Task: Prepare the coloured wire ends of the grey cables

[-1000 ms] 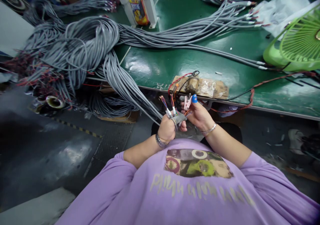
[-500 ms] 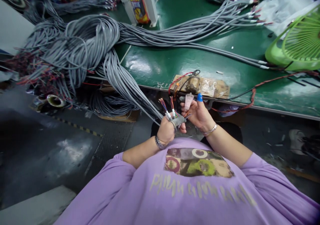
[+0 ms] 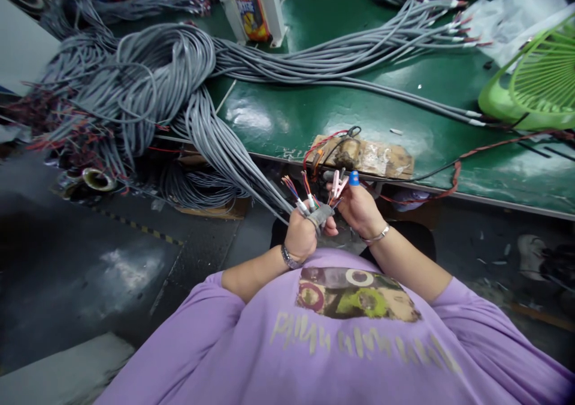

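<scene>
My left hand [image 3: 302, 234] is closed round the ends of several grey cables [image 3: 269, 195], a grey wrap or sheath showing at the fingers. Thin coloured wires [image 3: 291, 188] fan out of the white-banded cable ends above it. Close by on the right, my right hand [image 3: 359, 210] has a blue finger cot [image 3: 354, 178] on the thumb. Between its thumb and fingers it holds a small pink two-armed tool [image 3: 336, 184], its arms spread in a V; the exact kind is unclear. Orange-brown wires [image 3: 333, 199] stick up just below the tool.
A large heap of grey cable coils [image 3: 166, 63] covers the left of the green table [image 3: 314, 108]. A taped piece of cardboard [image 3: 381, 158] lies at the front edge. On the right stand a green fan [image 3: 534, 81] and a plastic bag [image 3: 512, 12]. A post [image 3: 269, 9] rises behind.
The pink tool in my right hand has turned, and its two arms now show apart. My right thumb has shifted slightly left and down. My left hand keeps its grip on the cables.
</scene>
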The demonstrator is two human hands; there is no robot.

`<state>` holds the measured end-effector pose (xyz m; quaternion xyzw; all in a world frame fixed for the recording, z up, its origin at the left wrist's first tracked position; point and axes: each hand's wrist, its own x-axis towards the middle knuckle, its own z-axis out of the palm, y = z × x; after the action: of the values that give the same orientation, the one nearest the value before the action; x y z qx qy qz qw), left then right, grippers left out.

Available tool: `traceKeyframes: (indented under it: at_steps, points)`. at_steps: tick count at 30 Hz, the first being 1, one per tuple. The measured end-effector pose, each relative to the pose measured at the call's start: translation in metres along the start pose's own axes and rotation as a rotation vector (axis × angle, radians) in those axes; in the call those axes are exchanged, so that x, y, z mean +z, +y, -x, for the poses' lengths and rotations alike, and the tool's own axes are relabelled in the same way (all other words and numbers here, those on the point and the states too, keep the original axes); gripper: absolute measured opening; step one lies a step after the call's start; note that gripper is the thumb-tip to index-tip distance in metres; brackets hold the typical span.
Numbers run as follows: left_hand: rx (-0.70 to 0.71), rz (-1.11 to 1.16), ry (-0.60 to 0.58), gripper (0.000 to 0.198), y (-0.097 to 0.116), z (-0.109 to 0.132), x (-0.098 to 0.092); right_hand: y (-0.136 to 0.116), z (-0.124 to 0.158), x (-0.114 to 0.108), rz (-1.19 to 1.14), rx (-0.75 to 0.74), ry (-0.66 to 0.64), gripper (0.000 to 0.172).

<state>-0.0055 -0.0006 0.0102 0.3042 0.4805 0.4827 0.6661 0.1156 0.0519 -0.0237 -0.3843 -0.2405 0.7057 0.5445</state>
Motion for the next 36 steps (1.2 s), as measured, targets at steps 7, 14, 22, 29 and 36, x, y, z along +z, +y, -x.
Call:
traceKeyframes:
  at_steps: [7, 14, 22, 29, 36]
  points:
    - [0.004, -0.020, 0.019, 0.037, -0.005, -0.004, 0.000, -0.002, -0.006, 0.006, -0.139, 0.147, 0.008, 0.052]
    - [-0.006, -0.040, 0.008, 0.036, -0.008, -0.006, 0.000, 0.006, -0.009, 0.004, -0.108, 0.037, -0.030, 0.053]
    - [0.036, -0.082, -0.042, 0.035, -0.013, 0.001, -0.011, -0.002, 0.011, -0.009, -0.057, 0.125, -0.155, 0.063]
    - [0.092, -0.185, -0.115, 0.035, -0.015, 0.004, -0.018, -0.002, 0.036, -0.022, 0.225, 0.079, -0.324, 0.033]
    - [-0.055, -0.354, -0.251, 0.038, -0.008, 0.000, -0.019, -0.010, 0.041, -0.017, 0.373, -0.006, -0.329, 0.026]
